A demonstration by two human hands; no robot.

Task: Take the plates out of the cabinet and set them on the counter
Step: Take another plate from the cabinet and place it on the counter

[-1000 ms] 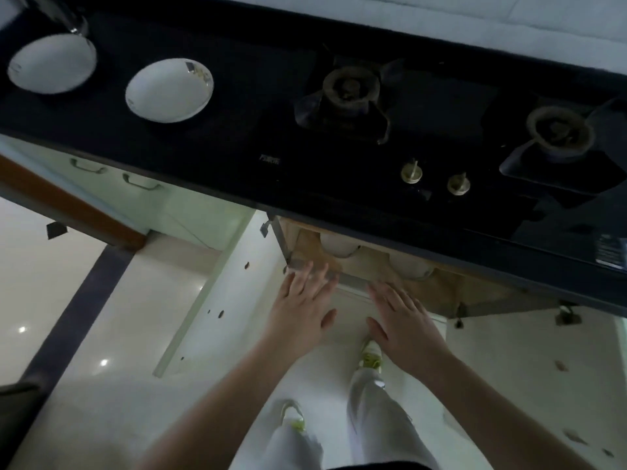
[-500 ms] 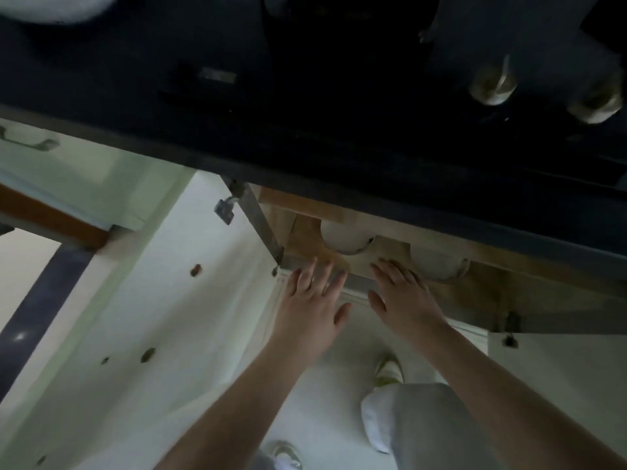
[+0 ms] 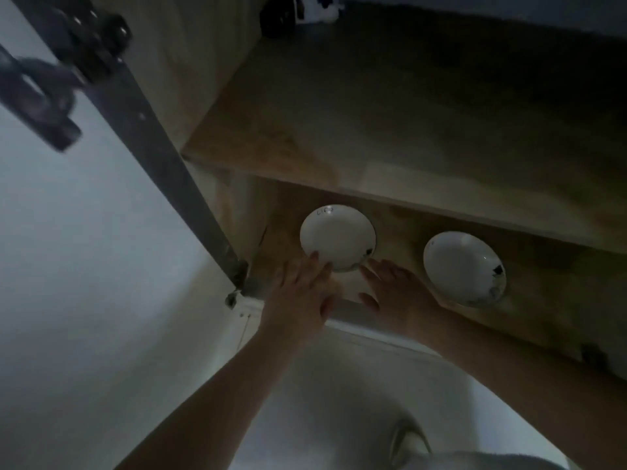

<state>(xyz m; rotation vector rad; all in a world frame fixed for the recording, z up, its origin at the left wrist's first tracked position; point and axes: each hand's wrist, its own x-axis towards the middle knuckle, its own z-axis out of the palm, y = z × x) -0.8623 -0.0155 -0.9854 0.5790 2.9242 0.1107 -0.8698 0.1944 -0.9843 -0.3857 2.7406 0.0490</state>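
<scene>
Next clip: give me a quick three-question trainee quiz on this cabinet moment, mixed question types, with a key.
1. True or false: both plates sit on the upper shelf.
2. Which plate are the hands closing on?
A. the left plate
B. the right plate
C. neither
3. Fill in: the left hand and right hand are both ____ (open or shut).

Key
1. False. Both sit on the cabinet floor, below that shelf.
2. A. Fingertips of both hands reach its near rim, though no grip is formed yet.
3. Open, fingers spread.
</scene>
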